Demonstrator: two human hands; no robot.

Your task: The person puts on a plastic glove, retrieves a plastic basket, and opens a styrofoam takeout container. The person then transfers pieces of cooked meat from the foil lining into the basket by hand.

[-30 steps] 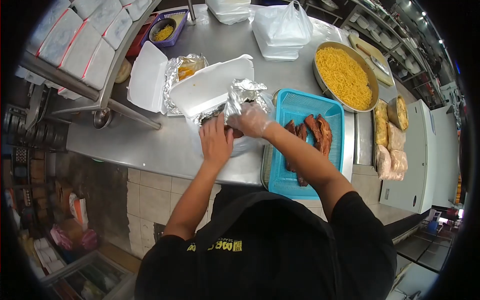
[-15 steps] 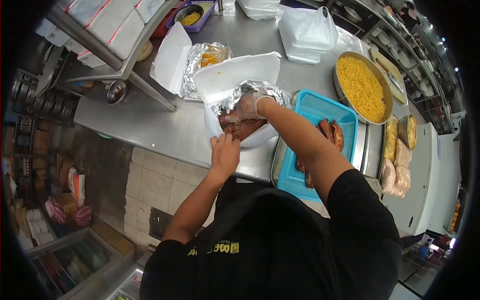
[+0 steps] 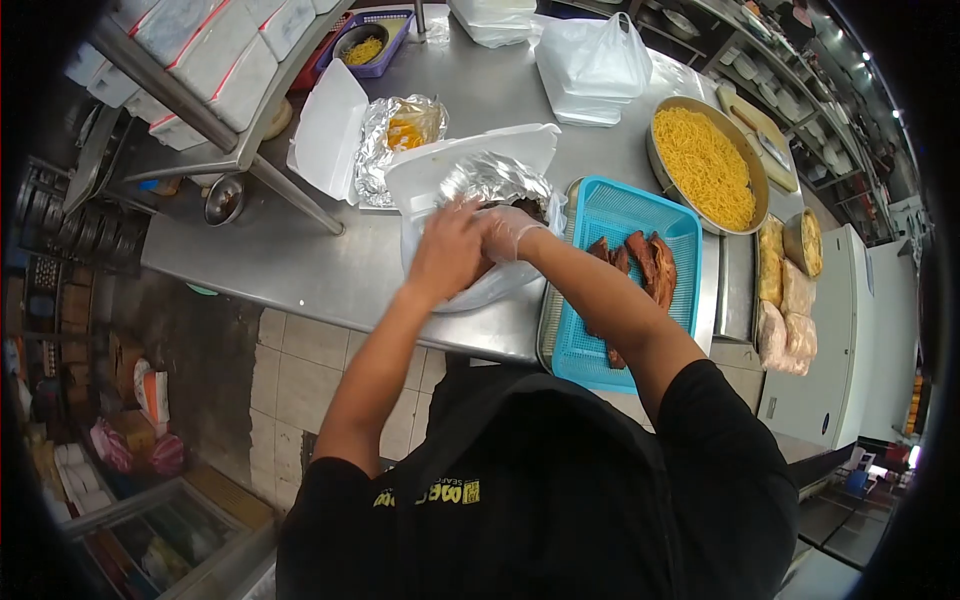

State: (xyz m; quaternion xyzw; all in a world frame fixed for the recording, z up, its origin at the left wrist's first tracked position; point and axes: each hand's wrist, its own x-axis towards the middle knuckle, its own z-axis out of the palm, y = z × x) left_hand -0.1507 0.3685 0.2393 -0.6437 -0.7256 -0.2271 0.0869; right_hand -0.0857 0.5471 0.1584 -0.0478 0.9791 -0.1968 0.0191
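Note:
My left hand, bare and smeared by motion, reaches over the near side of an open white foam box, its fingertips at the crumpled aluminium foil. Close beside it is my right hand in a clear plastic glove, also over the box; its fingers are mostly hidden. The raised box lid leans back behind the foil. Beneath my hands the roasted meat is largely covered; one dark bit shows by the foil. A white plastic bag surrounds the box.
A blue basket holding roasted meat strips stands to the right. Beyond it is a large pan of yellow noodles. Another foam box with foil stands left. Bagged boxes sit at the back; a shelf post rises left.
My left hand has moved from the box's near edge up to the foil, beside my right hand. The foil now lies further over the box, and less meat shows.

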